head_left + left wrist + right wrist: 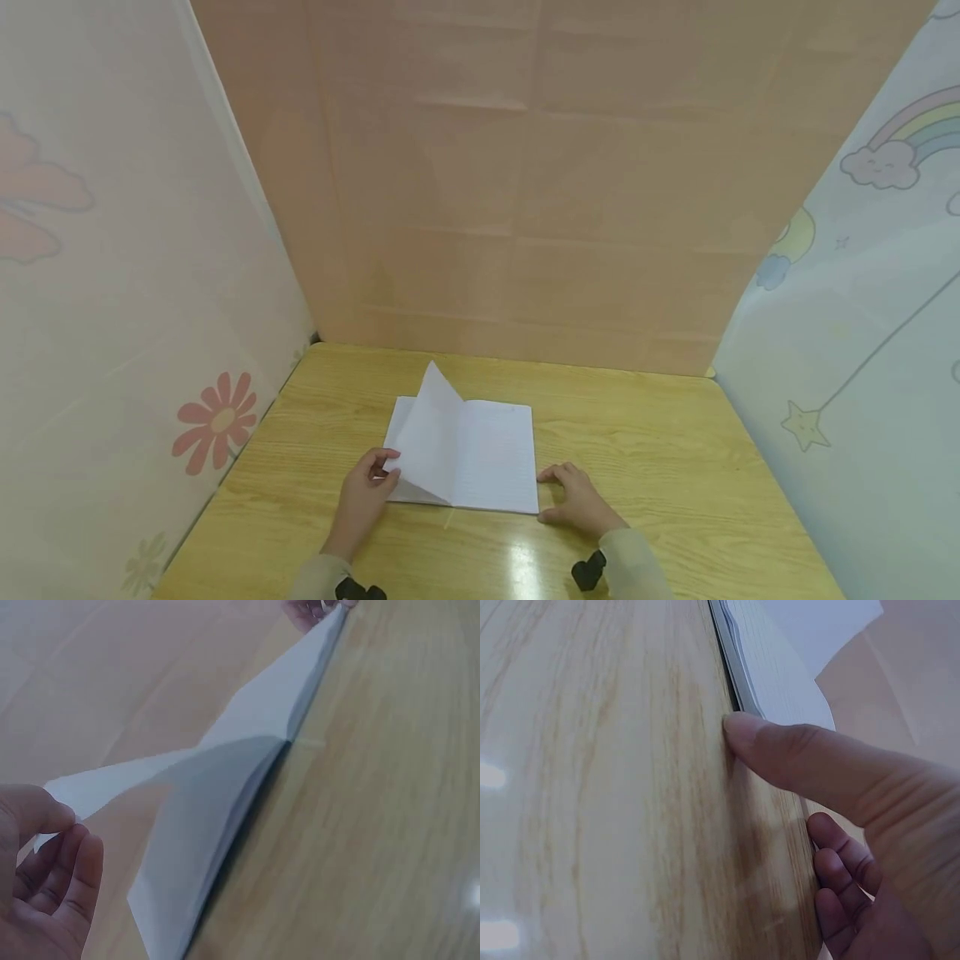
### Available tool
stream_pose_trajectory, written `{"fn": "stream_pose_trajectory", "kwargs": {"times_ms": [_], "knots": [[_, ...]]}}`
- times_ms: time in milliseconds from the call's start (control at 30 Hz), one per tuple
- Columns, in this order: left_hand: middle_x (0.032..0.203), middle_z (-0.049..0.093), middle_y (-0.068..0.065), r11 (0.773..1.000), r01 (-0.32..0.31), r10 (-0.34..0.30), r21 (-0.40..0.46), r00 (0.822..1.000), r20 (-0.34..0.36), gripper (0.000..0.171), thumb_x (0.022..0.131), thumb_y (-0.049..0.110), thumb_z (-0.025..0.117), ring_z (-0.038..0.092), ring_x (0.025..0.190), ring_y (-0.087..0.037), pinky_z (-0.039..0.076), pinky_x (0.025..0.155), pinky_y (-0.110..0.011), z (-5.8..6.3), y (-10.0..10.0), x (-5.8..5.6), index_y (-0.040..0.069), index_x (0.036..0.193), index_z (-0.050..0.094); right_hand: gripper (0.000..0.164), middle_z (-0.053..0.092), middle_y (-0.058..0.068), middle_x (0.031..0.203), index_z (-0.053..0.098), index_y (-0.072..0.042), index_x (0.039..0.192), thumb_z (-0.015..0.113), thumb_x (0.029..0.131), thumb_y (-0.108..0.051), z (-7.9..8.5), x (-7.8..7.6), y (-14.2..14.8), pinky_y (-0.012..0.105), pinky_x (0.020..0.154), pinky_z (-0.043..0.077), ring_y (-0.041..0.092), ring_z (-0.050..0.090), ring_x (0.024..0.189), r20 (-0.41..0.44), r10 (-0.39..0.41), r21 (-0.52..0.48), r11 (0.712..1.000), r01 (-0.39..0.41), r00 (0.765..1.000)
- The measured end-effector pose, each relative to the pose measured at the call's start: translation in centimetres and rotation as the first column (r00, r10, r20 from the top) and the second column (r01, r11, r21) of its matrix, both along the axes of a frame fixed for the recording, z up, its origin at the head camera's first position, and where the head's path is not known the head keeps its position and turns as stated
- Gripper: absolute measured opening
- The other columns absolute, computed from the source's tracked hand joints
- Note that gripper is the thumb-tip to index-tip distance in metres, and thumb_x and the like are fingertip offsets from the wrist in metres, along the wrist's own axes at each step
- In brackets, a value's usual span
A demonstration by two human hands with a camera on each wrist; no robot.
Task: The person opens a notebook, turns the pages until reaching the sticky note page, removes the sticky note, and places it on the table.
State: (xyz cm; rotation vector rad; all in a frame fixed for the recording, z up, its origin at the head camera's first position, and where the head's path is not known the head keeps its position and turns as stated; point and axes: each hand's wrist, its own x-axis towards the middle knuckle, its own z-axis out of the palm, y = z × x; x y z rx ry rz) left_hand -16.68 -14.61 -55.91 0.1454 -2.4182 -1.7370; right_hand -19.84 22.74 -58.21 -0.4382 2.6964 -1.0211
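Note:
An open notebook [497, 458] lies on the wooden table, its right page faintly ruled. One loose-standing page [429, 433] is lifted on the left side, its far corner pointing up. My left hand [366, 493] pinches that page near its outer edge, between thumb and fingers; in the left wrist view the lifted page [142, 776] arches from the spine to the hand [52, 877]. At the notebook's right edge is my right hand [579, 504], thumb at the near corner and fingers further up the side. In the right wrist view the thumb [780, 750] touches that corner.
The yellow wooden table [637, 433] extends around the notebook. Behind it stands a tan paper-like backdrop [525, 192]. Pale patterned sheets flank both sides, one with a red flower [222, 421], the other with a star [806, 425]. Light glares on the table's near part.

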Motion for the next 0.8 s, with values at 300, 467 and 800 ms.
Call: {"fn": "stream_pose_trajectory", "kwargs": {"times_ms": [300, 467, 800], "knots": [[0.107, 0.061, -0.011, 0.996, -0.006, 0.015, -0.087, 0.994, 0.107, 0.025, 0.086, 0.003, 0.068, 0.055, 0.086, -0.016, 0.049, 0.068, -0.021, -2.2, -1.5, 0.5, 0.005, 0.111, 0.063, 0.057, 0.051, 0.005, 0.118, 0.06, -0.018, 0.116, 0.086, 0.069, -0.034, 0.0, -0.2, 0.1, 0.061, 0.1, 0.036, 0.034, 0.043, 0.118, -0.012, 0.003, -0.007, 1.0, -0.003, 1.0], [0.101, 0.058, -0.011, 0.995, -0.007, 0.024, -0.099, 0.985, 0.171, 0.025, 0.086, 0.002, 0.066, 0.055, 0.074, -0.015, 0.051, 0.06, -0.023, -2.6, -2.1, 0.4, 0.002, 0.111, 0.062, 0.057, 0.051, 0.005, 0.121, 0.06, -0.019, 0.116, 0.086, 0.069, -0.035, -0.3, -0.3, 0.1, 0.062, 0.1, 0.036, 0.035, 0.042, 0.12, -0.002, 0.003, -0.018, 1.0, -0.003, 1.0], [0.091, 0.06, -0.01, 0.983, 0.014, 0.017, -0.18, 0.986, 0.168, 0.022, 0.083, -0.001, 0.067, 0.058, 0.07, -0.015, 0.051, 0.055, -0.023, -2.8, -2.8, 0.3, 0.001, 0.104, 0.062, 0.056, 0.051, 0.005, 0.12, 0.06, -0.018, 0.116, 0.086, 0.069, -0.034, -0.4, -0.2, 0.2, 0.062, 0.1, 0.035, 0.034, 0.041, 0.119, 0.005, 0.001, -0.022, 1.0, -0.001, 1.0]]}}
